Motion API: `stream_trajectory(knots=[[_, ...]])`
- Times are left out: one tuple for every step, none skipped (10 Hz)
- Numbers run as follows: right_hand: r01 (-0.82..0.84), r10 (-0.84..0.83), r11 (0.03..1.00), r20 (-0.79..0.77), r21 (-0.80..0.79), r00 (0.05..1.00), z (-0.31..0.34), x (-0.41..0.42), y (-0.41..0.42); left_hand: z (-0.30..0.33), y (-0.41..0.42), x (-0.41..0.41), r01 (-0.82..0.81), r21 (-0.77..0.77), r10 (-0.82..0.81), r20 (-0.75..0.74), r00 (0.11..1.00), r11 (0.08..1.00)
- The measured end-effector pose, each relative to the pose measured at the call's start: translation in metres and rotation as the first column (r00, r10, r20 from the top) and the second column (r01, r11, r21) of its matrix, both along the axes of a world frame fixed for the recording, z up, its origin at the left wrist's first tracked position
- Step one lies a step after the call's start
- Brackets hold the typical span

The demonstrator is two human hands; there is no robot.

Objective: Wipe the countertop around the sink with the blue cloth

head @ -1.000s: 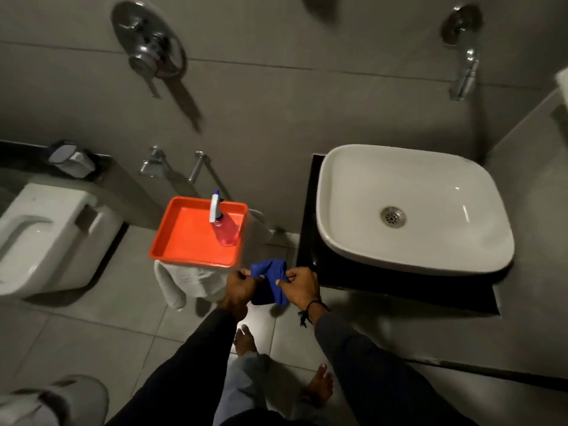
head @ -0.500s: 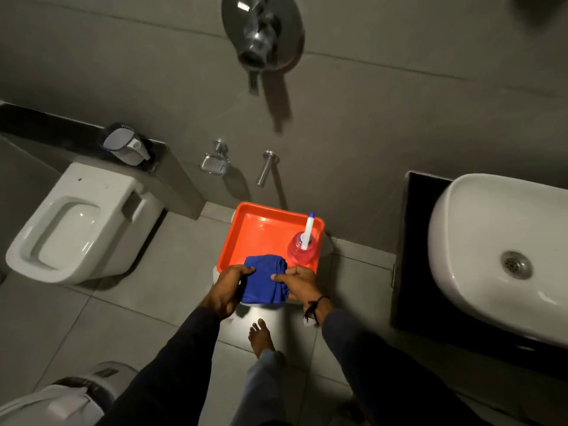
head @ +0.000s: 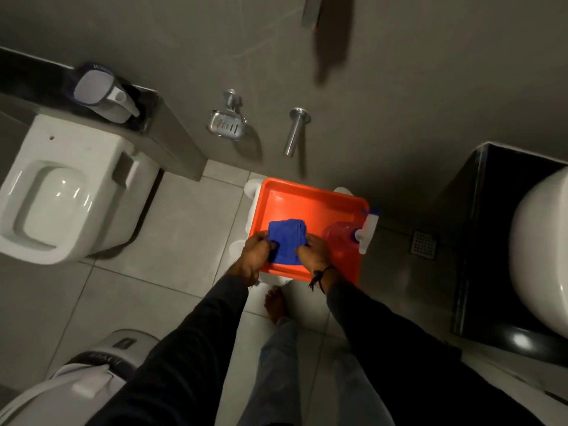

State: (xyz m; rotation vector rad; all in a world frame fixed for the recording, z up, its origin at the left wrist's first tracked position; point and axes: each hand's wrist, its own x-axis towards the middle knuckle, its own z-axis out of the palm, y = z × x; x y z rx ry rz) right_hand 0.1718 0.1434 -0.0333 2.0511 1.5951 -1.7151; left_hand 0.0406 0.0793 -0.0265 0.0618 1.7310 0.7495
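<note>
orange tray (head: pixel 310 198) | holds: blue cloth (head: pixel 287 241), red spray bottle (head: pixel 341 238)

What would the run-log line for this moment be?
stage: cloth at tray | left hand: grip on blue cloth | right hand: grip on blue cloth | cloth over orange tray | spray bottle in tray | countertop: untouched

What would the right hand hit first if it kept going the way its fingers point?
The right hand points left across the blue cloth it grips; past that, it would likely meet the left hand, though depth is unclear.
</note>
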Motion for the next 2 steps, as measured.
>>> stream_trajectory(knots=[[0.029, -0.029, 0.998, 0.0, -0.05, 1.0, 0.012, -0.002, -0.001, 0.01, -0.002, 0.0, 0.031, 0.004, -0.031, -0.037, 0.999, 1.0], [0.108, -0.108, 0.994, 0.003, -0.02, 0.994, 0.022, -0.005, 0.004, 0.027, 0.001, 0.0, 0.025, 0.011, -0.024, -0.083, 0.996, 1.0]])
